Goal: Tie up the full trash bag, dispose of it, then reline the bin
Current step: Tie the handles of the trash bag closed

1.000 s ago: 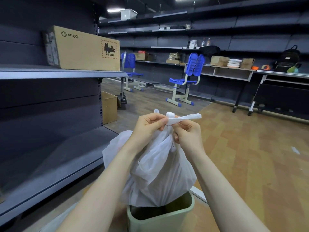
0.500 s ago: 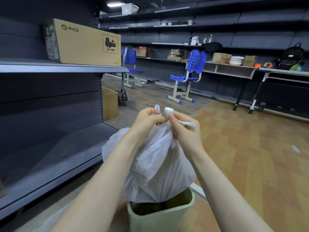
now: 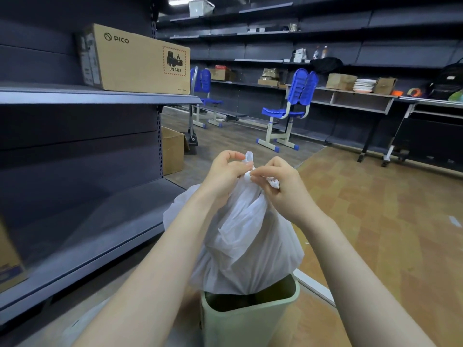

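A full white trash bag (image 3: 245,241) stands up out of a pale green bin (image 3: 250,319) on the floor in front of me. Its neck is gathered into a bunch at the top. My left hand (image 3: 225,171) pinches one twisted end of the bag's neck, which pokes up above my fingers. My right hand (image 3: 280,181) grips the other end just to the right, fingers closed on a crumpled white strip. The two hands almost touch over the knot. The bag's bottom is hidden inside the bin.
Dark metal shelving (image 3: 100,98) runs along my left, holding a PICO cardboard box (image 3: 140,61). A second cardboard box (image 3: 172,149) sits on the floor beyond it. Blue chairs (image 3: 288,108) and tables with clutter line the far wall. Wooden floor (image 3: 375,221) spreads to the right.
The right-hand strip, stretched out to the right a second ago, has been drawn in and bunched at the neck. Both hands sit closer together over the knot.
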